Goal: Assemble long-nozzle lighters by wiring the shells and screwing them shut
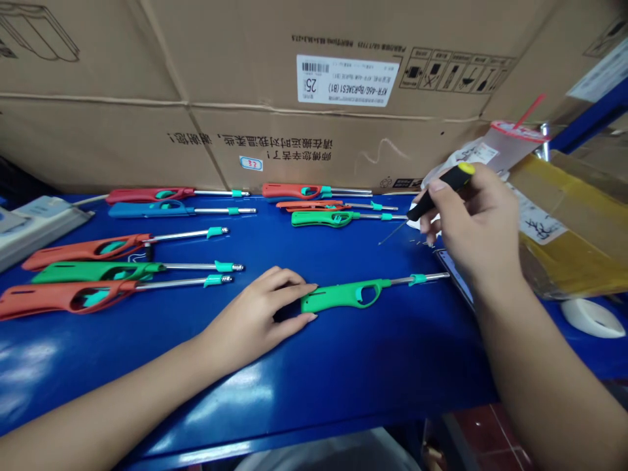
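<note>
My left hand (267,307) grips the butt end of a green gas lighter (338,296) between thumb and fingers. This lighter lies flat on the blue table, its metal tube pointing right. In my right hand (478,219) is a screwdriver (434,193) with a black and yellow handle. Its thin shaft slants down to the left, above the table, with the tip apart from the lighter. Several small screws (419,243) seem to lie below that hand. Behind the held lighter is another green lighter (321,218), beside an orange-red one (294,191).
More lighters in orange (88,250), green (98,271), blue (147,209) and red (150,195) lie at the left, near a white power strip (44,222). A large cardboard box (245,78) stands behind. At the right are a phone (456,278), a drink cup (520,147) and a taped box (583,216).
</note>
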`<state>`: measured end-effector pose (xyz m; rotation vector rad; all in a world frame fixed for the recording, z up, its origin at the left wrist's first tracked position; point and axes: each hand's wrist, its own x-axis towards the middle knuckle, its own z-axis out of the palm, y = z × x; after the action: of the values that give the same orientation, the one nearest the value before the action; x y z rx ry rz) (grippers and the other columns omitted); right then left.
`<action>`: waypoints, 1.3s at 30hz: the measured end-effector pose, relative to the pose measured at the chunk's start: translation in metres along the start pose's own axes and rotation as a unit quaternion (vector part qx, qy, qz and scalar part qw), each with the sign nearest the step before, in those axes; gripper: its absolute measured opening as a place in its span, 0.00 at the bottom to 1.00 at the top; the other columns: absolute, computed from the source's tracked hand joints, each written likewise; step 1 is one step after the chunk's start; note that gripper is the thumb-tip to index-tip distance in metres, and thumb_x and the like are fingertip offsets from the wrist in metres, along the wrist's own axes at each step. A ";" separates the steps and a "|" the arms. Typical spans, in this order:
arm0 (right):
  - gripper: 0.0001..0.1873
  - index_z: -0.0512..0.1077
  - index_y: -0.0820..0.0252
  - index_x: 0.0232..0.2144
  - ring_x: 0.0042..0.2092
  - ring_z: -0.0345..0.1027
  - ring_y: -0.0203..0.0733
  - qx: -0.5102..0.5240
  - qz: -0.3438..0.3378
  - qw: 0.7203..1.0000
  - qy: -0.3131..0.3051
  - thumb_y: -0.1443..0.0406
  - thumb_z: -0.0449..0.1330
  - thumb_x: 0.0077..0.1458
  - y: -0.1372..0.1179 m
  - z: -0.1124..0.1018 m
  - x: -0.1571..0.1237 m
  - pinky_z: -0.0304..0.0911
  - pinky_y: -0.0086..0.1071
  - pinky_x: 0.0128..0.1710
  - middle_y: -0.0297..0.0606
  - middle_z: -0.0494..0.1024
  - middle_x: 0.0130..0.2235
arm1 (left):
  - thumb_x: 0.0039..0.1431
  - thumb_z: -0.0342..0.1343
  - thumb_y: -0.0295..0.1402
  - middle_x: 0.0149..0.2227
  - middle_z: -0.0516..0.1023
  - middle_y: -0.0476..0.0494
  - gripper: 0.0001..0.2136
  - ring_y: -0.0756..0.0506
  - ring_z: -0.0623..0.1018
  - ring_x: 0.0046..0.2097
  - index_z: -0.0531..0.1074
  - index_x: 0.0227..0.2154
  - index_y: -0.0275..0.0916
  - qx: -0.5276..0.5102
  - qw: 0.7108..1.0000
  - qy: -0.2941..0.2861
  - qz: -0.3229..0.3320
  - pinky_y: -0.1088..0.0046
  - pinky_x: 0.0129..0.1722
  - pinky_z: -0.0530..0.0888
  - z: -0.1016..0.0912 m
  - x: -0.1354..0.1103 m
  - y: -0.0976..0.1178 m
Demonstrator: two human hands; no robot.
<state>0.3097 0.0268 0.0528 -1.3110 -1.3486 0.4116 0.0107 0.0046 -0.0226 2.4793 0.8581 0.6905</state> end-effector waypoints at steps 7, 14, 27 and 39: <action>0.12 0.67 0.53 0.34 0.21 0.69 0.36 0.150 0.046 0.984 -0.082 0.54 0.65 0.60 -0.039 0.028 -0.018 0.62 0.31 0.15 0.33 0.79 0.33 | 0.68 0.60 0.40 0.53 0.77 0.37 0.19 0.40 0.76 0.54 0.75 0.58 0.40 -0.023 0.999 -0.005 -0.035 0.58 0.56 0.75 -0.001 0.000 0.006; 0.11 0.65 0.53 0.37 0.20 0.65 0.34 0.262 0.127 0.949 -0.122 0.54 0.60 0.62 -0.045 0.052 -0.031 0.56 0.29 0.13 0.33 0.78 0.34 | 0.62 0.65 0.39 0.47 0.81 0.42 0.20 0.47 0.80 0.41 0.76 0.55 0.42 -0.191 0.966 0.109 -0.134 0.69 0.42 0.79 -0.005 -0.001 0.010; 0.08 0.64 0.51 0.37 0.22 0.63 0.35 0.297 0.197 0.928 -0.106 0.56 0.55 0.63 -0.013 0.066 -0.045 0.61 0.31 0.17 0.34 0.76 0.35 | 0.61 0.66 0.33 0.41 0.84 0.44 0.07 0.49 0.79 0.37 0.82 0.40 0.39 -0.249 0.947 0.131 -0.156 0.74 0.37 0.77 -0.005 0.000 0.011; 0.09 0.64 0.51 0.37 0.23 0.63 0.36 0.287 0.170 0.936 -0.113 0.54 0.53 0.64 -0.012 0.065 -0.047 0.63 0.32 0.18 0.34 0.76 0.35 | 0.63 0.64 0.30 0.35 0.85 0.46 0.04 0.49 0.81 0.35 0.83 0.35 0.38 -0.223 0.955 0.150 -0.127 0.75 0.34 0.76 -0.007 0.001 0.013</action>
<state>0.2353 0.0117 0.0229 -1.0127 -1.0588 1.1341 0.0135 -0.0023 -0.0096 1.8530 0.9804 1.0520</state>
